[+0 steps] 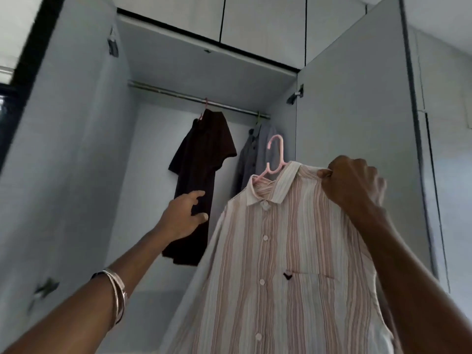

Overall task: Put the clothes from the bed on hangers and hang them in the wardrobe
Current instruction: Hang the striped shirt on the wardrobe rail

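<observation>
Head view: right hand (350, 182) pinches the striped shirt (288, 264) at its shoulder, on a pink hanger (274, 159) before the open wardrobe (204, 72); left hand (185, 215), fingers loosely apart, touches the dark shirt (201, 175) hanging from the rail (166, 93)

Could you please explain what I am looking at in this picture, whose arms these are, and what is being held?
This is one view from a camera worn on a person's head, looking up into an open grey wardrobe. The arms are the wearer's own. The right hand pinches the shoulder of a pink-and-white striped button shirt on a pink plastic hanger. The left hand, fingers relaxed, reaches toward a dark brown shirt hanging from the metal rail, beside a grey shirt.
</observation>
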